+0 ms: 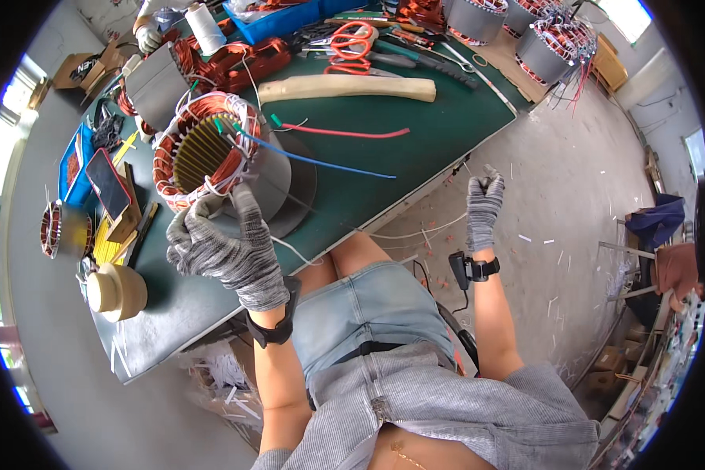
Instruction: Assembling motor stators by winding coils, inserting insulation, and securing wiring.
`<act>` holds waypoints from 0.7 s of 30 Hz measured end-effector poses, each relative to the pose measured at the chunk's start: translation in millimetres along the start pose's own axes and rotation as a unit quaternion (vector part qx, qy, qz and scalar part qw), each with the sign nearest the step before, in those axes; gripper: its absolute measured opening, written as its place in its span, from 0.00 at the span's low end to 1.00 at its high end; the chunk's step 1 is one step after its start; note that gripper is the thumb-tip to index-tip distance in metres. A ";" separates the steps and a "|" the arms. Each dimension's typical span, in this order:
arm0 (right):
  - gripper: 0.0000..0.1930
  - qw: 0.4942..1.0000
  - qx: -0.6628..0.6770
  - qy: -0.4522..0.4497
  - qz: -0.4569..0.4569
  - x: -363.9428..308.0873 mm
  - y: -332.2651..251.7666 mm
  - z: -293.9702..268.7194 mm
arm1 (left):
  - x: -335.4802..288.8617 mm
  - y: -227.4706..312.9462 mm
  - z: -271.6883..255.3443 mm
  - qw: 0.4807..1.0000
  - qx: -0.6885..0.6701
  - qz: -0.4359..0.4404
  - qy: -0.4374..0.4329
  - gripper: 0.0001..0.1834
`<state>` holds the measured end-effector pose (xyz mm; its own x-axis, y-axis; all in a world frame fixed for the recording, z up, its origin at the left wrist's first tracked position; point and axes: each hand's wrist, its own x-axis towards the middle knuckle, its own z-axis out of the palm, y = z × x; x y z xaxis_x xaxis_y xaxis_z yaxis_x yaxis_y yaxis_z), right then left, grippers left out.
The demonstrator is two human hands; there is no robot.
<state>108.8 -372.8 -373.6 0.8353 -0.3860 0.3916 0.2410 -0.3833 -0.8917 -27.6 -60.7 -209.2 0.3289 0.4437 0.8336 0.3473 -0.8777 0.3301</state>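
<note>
A motor stator [270,184] with a grey shell, copper windings and white lacing lies tilted on a dark round base at the table's near edge. My left hand [231,247], in a grey knitted glove, grips the near rim of its winding, thumb and fingers against the lacing. Off the table to the right, my gloved right hand [484,207] is closed on a white cord [423,235] that stretches back toward the stator. Part of the cord's path is hidden. A blue lead [329,162] and a red lead [352,133] extend right across the green tabletop.
A wooden mallet-like bar [348,90], orange-handled scissors [351,47] and pliers lie behind. More stators [552,51] stand at the back right. At left are a phone [110,184], a blue tray [76,168] and a cream spool [117,292]. Another person's gloved hand [147,37] shows far left.
</note>
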 end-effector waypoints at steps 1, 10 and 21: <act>0.13 1.000 0.003 0.004 -0.002 3.6 6.2 0.6 | -0.1 2.5 2.0 1.000 -0.003 0.002 0.004 0.14; 0.20 0.983 0.146 -0.025 0.105 25.3 -16.9 8.6 | 6.3 -4.7 -9.3 0.967 -0.237 -0.074 -0.052 0.07; 0.24 0.863 -0.433 -0.123 -0.231 76.7 -114.1 15.0 | 38.6 -12.5 -33.8 0.814 -0.452 -0.280 -0.234 0.04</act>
<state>152.8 -346.1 -245.3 0.8543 0.1235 0.5049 0.2046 -0.9729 -0.1082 -49.0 -38.6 -166.2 0.7140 0.6540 0.2501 -0.1611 -0.1941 0.9677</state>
